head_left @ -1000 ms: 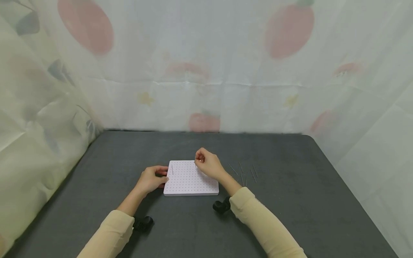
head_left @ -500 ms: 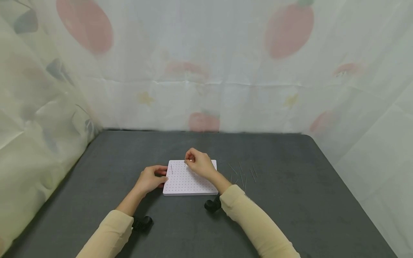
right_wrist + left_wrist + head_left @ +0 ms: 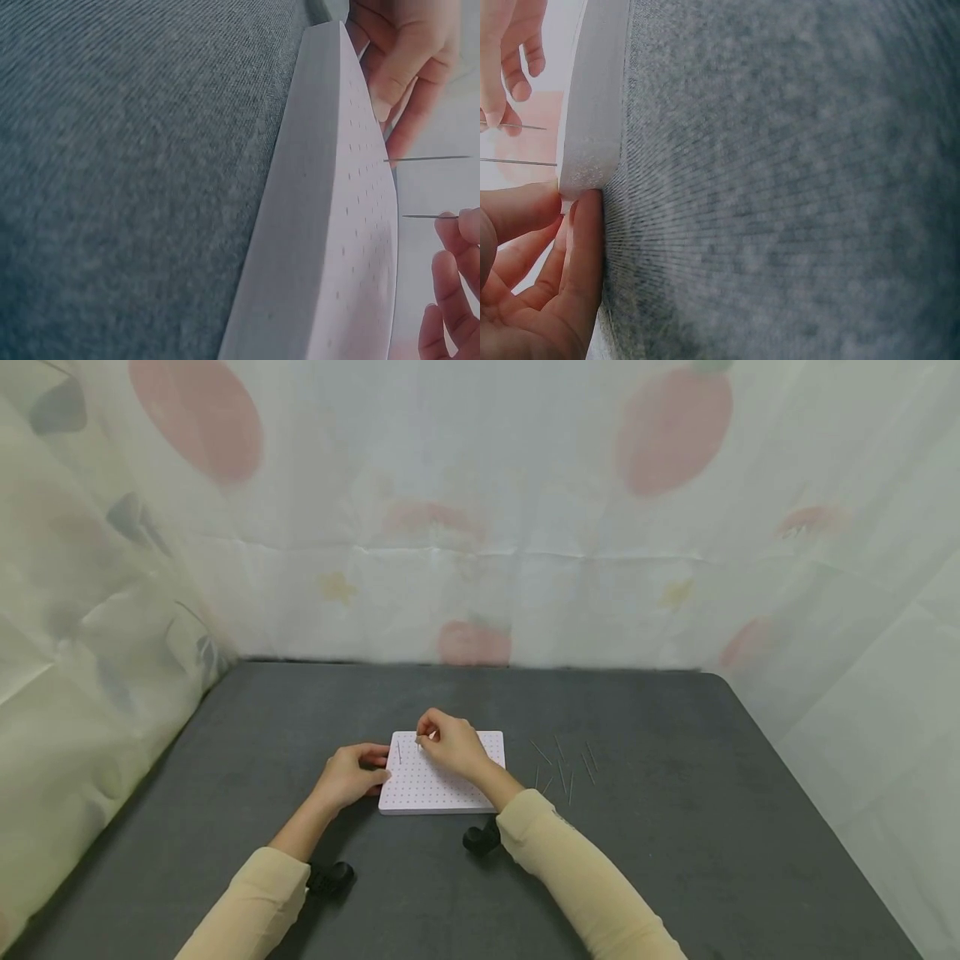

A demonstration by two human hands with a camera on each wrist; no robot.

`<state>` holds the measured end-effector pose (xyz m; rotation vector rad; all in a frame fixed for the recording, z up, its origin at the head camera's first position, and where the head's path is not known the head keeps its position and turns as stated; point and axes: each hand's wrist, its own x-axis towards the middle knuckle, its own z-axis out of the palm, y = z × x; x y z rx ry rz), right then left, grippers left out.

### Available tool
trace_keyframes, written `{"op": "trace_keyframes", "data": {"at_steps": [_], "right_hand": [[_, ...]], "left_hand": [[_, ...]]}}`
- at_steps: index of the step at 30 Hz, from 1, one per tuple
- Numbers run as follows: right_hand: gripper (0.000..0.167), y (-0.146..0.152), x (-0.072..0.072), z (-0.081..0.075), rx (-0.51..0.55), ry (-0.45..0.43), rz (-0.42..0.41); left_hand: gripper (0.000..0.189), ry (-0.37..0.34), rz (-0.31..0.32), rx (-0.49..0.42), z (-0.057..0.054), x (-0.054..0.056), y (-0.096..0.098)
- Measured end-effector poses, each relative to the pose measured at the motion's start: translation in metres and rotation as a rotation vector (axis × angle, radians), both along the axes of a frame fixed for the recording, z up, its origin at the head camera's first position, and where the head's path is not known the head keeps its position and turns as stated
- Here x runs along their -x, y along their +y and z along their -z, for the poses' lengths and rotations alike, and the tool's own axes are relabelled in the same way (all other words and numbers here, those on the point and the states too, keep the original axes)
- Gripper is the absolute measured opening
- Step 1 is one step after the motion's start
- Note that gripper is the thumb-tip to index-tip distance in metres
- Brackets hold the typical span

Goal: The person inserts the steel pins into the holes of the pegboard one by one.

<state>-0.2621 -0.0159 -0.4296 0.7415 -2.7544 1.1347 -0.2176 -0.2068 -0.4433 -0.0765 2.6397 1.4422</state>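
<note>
A white pegboard (image 3: 438,791) full of small holes lies flat on the table. My left hand (image 3: 348,778) holds its left edge, thumb at the upper rim and fingers against the side. One thin metal pin (image 3: 429,158) stands upright in the board near its far left corner. Between thumb and forefinger, my right hand (image 3: 454,746) pinches a second pin (image 3: 424,217). In the right wrist view the held pin's lower tip is close over the board's surface, beside the standing pin. The other fingers of that hand are loosely bent.
Several loose metal pins (image 3: 561,774) lie scattered on the dark grey table (image 3: 697,827) to the right of the board. A patterned curtain (image 3: 547,602) hangs behind the table's far edge. Black wrist cameras (image 3: 333,878) sit below both hands.
My right hand has moved left across the far side of the board with the pin, close to the standing pin. The left hand has stayed at the board's left edge.
</note>
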Motion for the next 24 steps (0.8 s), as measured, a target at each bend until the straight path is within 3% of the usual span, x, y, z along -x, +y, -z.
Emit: {"op": "trace_keyframes", "data": {"at_steps": [12,24], "right_hand": [[0.005,-0.009,0.002,0.0,-0.024,0.029,0.001],[0.004,-0.012,0.001,0.002,-0.066,0.014,-0.025]], "left_hand": [[0.041,-0.004,0.01,-0.01,0.001,0.001,0.001],[0.044,-0.012,0.017,-0.024,0.0,-0.005,0.0]]}}
